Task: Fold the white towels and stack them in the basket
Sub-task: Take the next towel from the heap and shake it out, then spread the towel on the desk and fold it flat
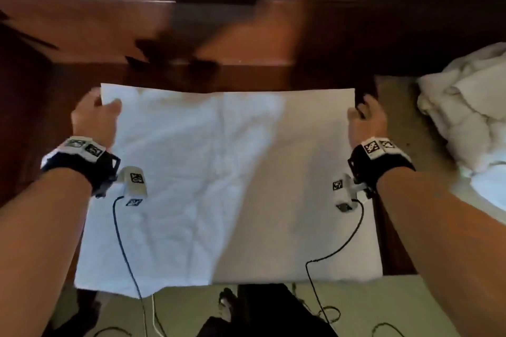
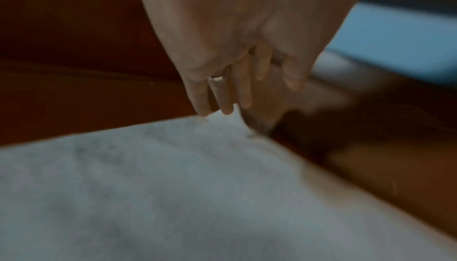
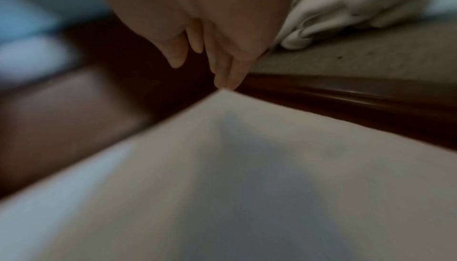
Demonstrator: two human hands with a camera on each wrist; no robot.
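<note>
A white towel (image 1: 224, 172) is spread wide and flat in front of me over a dark wooden table (image 1: 68, 35). My left hand (image 1: 95, 115) pinches its far left corner, thumb on top. My right hand (image 1: 365, 116) pinches the far right corner. In the left wrist view the fingers (image 2: 222, 99) point down onto the towel (image 2: 173, 187) at its corner. The right wrist view shows fingertips (image 3: 227, 81) at the tip of the towel (image 3: 247, 167). The near edge hangs towards my legs. No basket is in view.
A crumpled pile of white towels (image 1: 465, 107) lies to the right on a beige surface (image 1: 397, 96); the pile (image 3: 346, 1) also shows in the right wrist view. Black cables (image 1: 325, 314) trail on the floor by my feet.
</note>
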